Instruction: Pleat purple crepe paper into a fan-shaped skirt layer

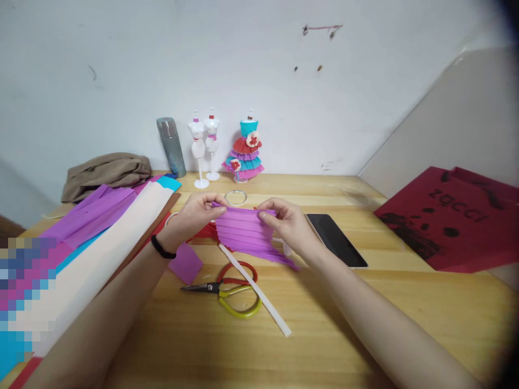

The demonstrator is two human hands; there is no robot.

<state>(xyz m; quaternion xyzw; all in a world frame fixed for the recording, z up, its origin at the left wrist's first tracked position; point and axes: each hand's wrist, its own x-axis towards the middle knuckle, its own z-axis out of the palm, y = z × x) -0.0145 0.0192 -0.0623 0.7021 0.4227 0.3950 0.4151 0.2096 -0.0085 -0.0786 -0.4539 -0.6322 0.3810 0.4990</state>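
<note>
A pleated sheet of purple crepe paper point(245, 229) hangs above the table between my two hands. My left hand point(198, 216) pinches its top left corner, and my right hand point(284, 221) pinches the top right. Horizontal folds run across the sheet, and a narrow strip trails off its lower right. Below lie scissors point(219, 289) with one red and one yellow handle, blades pointing left. A thin white strip point(259, 294) rests across the handles. Left of them is a small purple paper square point(185, 263). Red paper point(206, 231) shows partly behind my left hand.
Paper sheets in several colours point(121, 227) cover the left side, by a brown cloth point(107, 173). Along the wall stand a flask point(171, 148), two white mannequins point(198, 151) and a dressed mannequin point(245, 156). A metal ring point(235, 198), phone point(336, 240) and red bag point(446, 221) are also there.
</note>
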